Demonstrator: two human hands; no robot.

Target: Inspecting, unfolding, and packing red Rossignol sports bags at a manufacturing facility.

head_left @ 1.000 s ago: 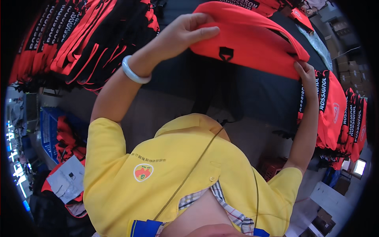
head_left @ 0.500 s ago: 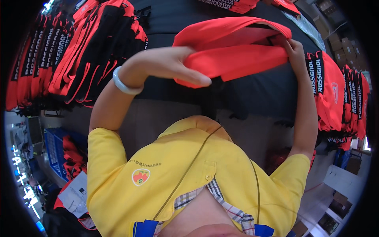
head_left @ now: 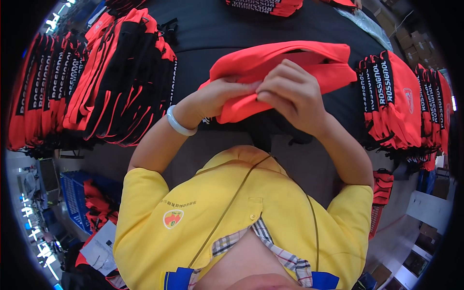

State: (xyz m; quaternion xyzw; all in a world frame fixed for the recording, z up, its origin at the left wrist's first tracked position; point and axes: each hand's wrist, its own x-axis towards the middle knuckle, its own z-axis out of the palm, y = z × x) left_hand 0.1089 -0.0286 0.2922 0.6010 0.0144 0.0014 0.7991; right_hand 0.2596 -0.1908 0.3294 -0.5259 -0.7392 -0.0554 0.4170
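A bright red fabric bag (head_left: 316, 79) is held up over the black table in front of me, its open mouth gaping toward the far right. My left hand (head_left: 224, 96), with a pale bangle at the wrist, grips its near left side, thumb on top and fingers mostly hidden by the cloth. Over the bag's near edge, my right hand (head_left: 292, 92) is closed in a pinch close to the left thumb tip. What those fingertips pinch is too small to make out.
The black table (head_left: 203, 36) bears rows of red and black bags (head_left: 111, 77) on the left and more red bags (head_left: 396, 101) on the right. Another pile (head_left: 266, 6) lies at the far edge, near clear plastic (head_left: 365, 24). A blue crate (head_left: 77, 200) stands low at left.
My right hand has left the bag's far right edge and come inward to pinch beside my left thumb. The left hand has closed on the bag, which sits slightly lower.
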